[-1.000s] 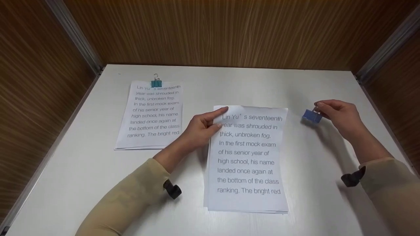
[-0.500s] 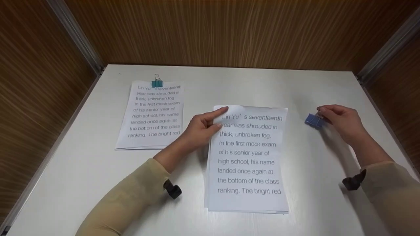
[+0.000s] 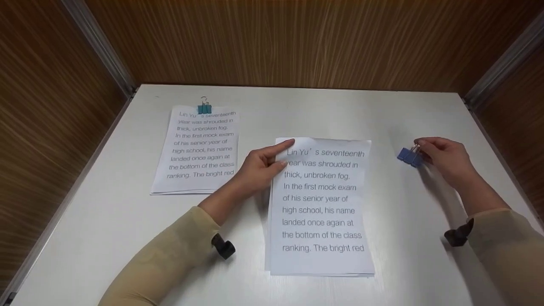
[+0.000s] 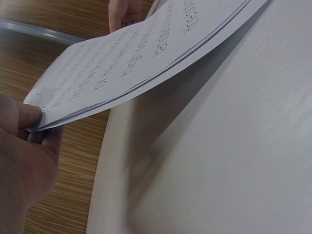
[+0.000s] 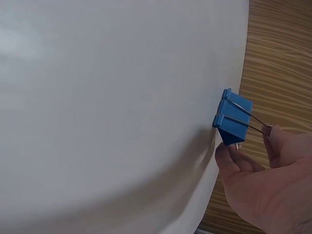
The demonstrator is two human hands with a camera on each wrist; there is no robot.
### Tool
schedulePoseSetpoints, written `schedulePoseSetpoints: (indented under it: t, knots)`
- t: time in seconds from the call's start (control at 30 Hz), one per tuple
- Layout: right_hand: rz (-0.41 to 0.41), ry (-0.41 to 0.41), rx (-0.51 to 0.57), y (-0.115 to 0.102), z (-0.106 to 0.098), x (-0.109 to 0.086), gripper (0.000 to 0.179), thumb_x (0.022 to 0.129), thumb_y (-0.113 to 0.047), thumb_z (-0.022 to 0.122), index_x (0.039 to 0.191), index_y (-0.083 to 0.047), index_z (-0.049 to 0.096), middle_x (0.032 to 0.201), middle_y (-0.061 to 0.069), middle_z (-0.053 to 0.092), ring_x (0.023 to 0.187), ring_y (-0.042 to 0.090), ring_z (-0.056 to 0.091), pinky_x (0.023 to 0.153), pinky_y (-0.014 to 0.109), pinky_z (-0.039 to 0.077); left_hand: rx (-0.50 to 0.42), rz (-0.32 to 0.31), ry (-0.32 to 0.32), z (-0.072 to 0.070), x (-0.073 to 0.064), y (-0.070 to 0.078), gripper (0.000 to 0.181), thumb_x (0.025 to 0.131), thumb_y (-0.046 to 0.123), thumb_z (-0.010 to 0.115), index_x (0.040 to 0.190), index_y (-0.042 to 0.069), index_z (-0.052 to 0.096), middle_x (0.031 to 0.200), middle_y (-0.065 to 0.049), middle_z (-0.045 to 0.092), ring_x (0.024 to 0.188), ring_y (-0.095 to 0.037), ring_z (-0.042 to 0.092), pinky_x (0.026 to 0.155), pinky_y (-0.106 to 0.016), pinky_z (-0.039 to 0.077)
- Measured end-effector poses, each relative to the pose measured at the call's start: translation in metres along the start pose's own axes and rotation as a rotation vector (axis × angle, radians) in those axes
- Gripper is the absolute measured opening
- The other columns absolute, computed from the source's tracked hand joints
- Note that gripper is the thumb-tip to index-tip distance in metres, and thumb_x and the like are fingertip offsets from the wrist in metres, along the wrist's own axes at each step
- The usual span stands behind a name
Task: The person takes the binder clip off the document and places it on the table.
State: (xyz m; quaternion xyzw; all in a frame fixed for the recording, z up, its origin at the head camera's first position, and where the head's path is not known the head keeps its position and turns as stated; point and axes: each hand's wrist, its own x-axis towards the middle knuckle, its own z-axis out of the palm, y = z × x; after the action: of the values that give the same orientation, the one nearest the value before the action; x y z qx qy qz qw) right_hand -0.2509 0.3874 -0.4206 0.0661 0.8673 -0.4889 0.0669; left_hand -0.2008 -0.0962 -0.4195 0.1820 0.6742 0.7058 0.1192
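Note:
My left hand (image 3: 257, 170) pinches the upper left edge of a stack of printed sheets (image 3: 321, 263), thumb on top. In the left wrist view the raised top of the stack (image 4: 122, 73) slopes above the table, and fingers tuck underneath it. To the right, my right hand (image 3: 448, 161) holds a blue binder clip (image 3: 409, 157) by its wire handles, away from the paper. The right wrist view has this clip (image 5: 236, 117) tilted, one long wire handle at the thumb (image 5: 275, 134) and other fingers below; its far handle is mostly hidden.
A second stack of printed sheets (image 3: 195, 182) lies at the left, a teal binder clip (image 3: 204, 109) on its top edge. Both stacks are on a white table (image 3: 106, 233). Wood-grain panels (image 3: 280, 46) stand behind and at both sides.
My right hand has shifted slightly right and toward me, and the blue binder clip has turned a little in its fingers. My left hand keeps its place on the stack.

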Motion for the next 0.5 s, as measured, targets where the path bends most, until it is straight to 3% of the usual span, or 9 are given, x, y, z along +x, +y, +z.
schedulePoseSetpoints:
  t: [0.23,0.4,0.5]
  knots:
    - [0.013,0.009,-0.05,-0.0023,0.003,0.0002,0.068,0.11,-0.053,0.048,0.155,-0.001,0.05,0.152,0.019,0.05,0.13,0.016,0.058,0.102,0.024,0.049,-0.003,-0.016,0.013,0.0005,0.0013,-0.0012,0.056,0.105,-0.003,0.06,0.155,0.022,0.057,0.125,-0.01,0.076,0.099,-0.029,0.079,0.068,-0.028,0.062]
    - [-0.026,0.01,-0.047,-0.0001,0.0045,0.0019,0.064,0.111,-0.046,0.051,0.153,0.003,0.051,0.146,0.018,0.055,0.116,0.001,0.061,0.097,0.017,0.052,-0.031,-0.017,-0.007,0.0003,0.0004,-0.0015,0.057,0.105,-0.004,0.058,0.155,0.023,0.057,0.127,-0.009,0.075,0.107,-0.029,0.077,0.074,-0.029,0.063]
    - [-0.034,0.008,-0.039,0.0004,0.0047,0.0023,0.063,0.111,-0.044,0.052,0.152,0.004,0.051,0.144,0.017,0.057,0.115,0.0,0.061,0.095,0.015,0.052,-0.045,-0.022,-0.01,0.0006,0.0007,-0.002,0.058,0.105,-0.005,0.058,0.155,0.023,0.057,0.128,-0.009,0.075,0.108,-0.03,0.077,0.076,-0.03,0.063]
